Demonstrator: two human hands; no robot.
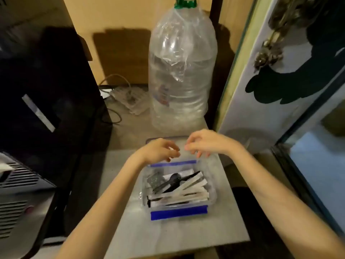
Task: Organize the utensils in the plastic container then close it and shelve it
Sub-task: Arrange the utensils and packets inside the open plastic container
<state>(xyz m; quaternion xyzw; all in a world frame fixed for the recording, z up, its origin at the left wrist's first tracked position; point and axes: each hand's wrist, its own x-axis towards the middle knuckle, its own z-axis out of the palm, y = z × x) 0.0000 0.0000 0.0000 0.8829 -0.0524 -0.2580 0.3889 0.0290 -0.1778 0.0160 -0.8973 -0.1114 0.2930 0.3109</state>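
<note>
A clear plastic container (211, 193) with blue clip flaps at its near and far ends stands open on a pale table. Inside lie black plastic utensils (172, 181), several paper-wrapped sticks (186, 194) and a small dark packet. The clear lid (164, 140) lies flat just behind the container, partly hidden by my hands. My left hand (160, 151) and my right hand (205, 143) hover side by side over the container's far end and the lid, fingers curled and apart. I see nothing held in either hand.
A large clear water jug (183, 71) with a green cap stands right behind the lid. A white power strip (128, 98) with cables lies at the back. Dark boxes are on the left. A white fridge door (270, 81) stands close on the right.
</note>
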